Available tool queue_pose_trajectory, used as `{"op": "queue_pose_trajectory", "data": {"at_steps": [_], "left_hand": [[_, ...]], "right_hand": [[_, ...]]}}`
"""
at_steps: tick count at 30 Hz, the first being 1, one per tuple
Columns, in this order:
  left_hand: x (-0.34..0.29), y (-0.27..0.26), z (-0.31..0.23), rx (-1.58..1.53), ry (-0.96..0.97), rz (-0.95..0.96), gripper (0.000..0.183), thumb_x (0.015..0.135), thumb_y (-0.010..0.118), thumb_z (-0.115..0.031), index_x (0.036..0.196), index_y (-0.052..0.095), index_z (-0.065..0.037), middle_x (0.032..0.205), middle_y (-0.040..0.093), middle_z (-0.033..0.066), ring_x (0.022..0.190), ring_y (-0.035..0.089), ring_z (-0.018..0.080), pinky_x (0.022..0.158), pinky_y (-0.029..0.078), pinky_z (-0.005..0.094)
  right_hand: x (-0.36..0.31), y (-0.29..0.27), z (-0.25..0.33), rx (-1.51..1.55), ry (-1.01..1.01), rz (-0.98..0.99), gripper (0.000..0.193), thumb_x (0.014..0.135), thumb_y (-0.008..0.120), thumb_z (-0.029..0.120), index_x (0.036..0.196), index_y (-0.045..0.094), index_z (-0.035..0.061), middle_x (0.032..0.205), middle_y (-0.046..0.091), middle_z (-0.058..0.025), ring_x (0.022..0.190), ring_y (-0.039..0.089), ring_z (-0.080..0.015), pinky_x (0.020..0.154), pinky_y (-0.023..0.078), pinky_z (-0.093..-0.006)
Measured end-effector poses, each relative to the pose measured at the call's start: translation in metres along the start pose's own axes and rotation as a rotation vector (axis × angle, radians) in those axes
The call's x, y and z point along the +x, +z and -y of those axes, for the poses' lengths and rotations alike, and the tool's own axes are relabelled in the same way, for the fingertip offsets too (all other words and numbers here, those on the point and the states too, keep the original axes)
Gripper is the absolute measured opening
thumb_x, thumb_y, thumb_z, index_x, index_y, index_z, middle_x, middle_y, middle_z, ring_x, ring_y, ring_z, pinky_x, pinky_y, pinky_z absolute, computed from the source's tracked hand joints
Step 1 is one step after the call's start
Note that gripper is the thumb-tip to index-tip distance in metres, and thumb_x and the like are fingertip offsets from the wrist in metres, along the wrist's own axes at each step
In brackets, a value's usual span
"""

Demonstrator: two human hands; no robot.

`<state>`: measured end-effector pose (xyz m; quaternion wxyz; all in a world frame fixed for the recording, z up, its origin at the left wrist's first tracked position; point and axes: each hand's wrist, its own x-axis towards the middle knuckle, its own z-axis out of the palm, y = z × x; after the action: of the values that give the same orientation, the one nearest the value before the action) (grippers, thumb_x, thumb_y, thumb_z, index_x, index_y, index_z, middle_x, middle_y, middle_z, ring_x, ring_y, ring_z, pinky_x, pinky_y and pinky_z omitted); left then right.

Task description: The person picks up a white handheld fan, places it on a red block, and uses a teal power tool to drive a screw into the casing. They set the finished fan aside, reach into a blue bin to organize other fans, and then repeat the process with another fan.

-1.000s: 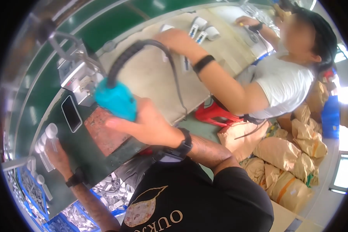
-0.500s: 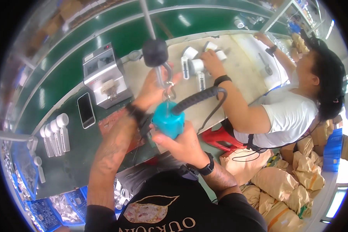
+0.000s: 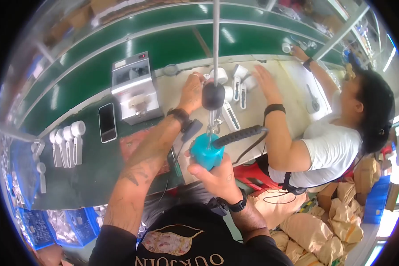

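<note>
My right hand (image 3: 215,177) is wrapped round a teal electric screwdriver (image 3: 207,153), which hangs from a metal rod by a hook and ring. Its tip is hidden beneath my hand. Beyond it, my left hand (image 3: 192,94) reaches over the table with curled fingers, beside a group of white spoon-shaped devices. Whatever those fingers hold, if anything, is partly hidden by a black ball (image 3: 213,96) on the hanging rod. One white spoon-shaped device (image 3: 230,116) lies just right of the ball. A co-worker's hand (image 3: 267,83) is spread above the table, right of the group.
On the left part of the table stand a grey boxy machine (image 3: 137,91), a phone (image 3: 107,123) and a row of white spoon-shaped devices (image 3: 77,148). Blue bins (image 3: 77,228) sit below the table's edge. Brown sacks (image 3: 312,228) are piled at the lower right, behind the seated co-worker (image 3: 314,150).
My view has shifted, so the table sits differently. My left hand has moved farther out toward the white devices. The co-worker's near hand has let go of them and drawn away to the right.
</note>
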<state>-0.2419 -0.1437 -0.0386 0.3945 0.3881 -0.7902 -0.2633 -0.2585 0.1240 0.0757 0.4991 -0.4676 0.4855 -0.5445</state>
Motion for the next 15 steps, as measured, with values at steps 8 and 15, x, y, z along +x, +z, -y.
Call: {"op": "queue_pose_trajectory", "data": {"at_steps": [8, 15], "left_hand": [[0.007, -0.023, -0.014, 0.153, -0.169, 0.073, 0.039, 0.081, 0.073, -0.032, 0.097, 0.062, 0.001, 0.097, 0.069, 0.0224, 0.095, 0.066, 0.0417, 0.082, 0.053, 0.0482], [-0.067, -0.116, -0.062, 0.006, 0.023, -0.014, 0.031, 0.084, 0.075, -0.025, 0.100, 0.062, -0.002, 0.092, 0.067, 0.0195, 0.086, 0.067, 0.0383, 0.075, 0.053, 0.0450]], "right_hand": [[-0.004, -0.010, -0.023, -0.085, -0.147, -0.052, 0.049, 0.091, 0.078, 0.025, 0.123, 0.052, -0.0026, 0.096, 0.065, -0.0092, 0.079, 0.061, -0.0133, 0.073, 0.050, -0.0288], [0.043, -0.019, -0.034, -0.167, -0.203, -0.164, 0.041, 0.096, 0.069, 0.024, 0.122, 0.054, -0.0036, 0.093, 0.070, -0.0097, 0.080, 0.061, -0.0125, 0.072, 0.049, -0.0274]]}}
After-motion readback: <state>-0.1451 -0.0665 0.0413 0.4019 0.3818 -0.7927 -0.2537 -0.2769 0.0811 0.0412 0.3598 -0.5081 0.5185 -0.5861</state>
